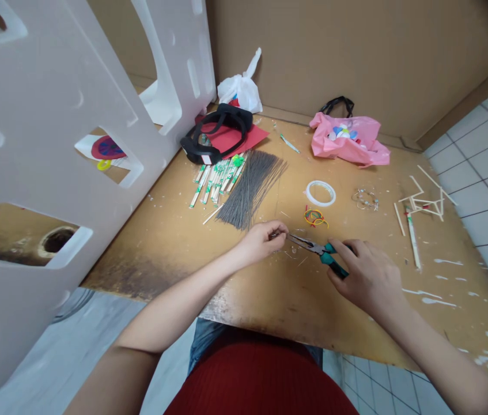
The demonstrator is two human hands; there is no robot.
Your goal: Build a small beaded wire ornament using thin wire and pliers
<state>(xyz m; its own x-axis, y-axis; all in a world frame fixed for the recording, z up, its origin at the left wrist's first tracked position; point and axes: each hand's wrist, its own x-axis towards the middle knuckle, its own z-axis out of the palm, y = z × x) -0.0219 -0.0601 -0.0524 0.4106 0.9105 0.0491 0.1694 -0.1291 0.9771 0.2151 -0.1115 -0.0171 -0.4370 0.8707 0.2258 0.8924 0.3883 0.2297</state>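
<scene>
My right hand (367, 276) is wrapped round the green handles of long-nose pliers (315, 248). The jaws point left and reach the fingertips of my left hand (263, 242). Those fingers are pinched together on something thin, which looks like a piece of wire; it is too small to make out well. Fine wire bits lie on the table just below the pliers. Beyond my left hand lies a bundle of thin grey wires (250, 190). Past the pliers are a coil of red, yellow and green strands (314, 217) and a roll of white tape (320, 193).
Paper-wrapped chopsticks (220, 178) and a black headset (220, 132) on red paper sit at back left. A pink bag (350, 138) stands at back right, near a beaded wire loop (365, 199) and a stick frame (427, 204). A white plastic panel (75, 115) rises on the left.
</scene>
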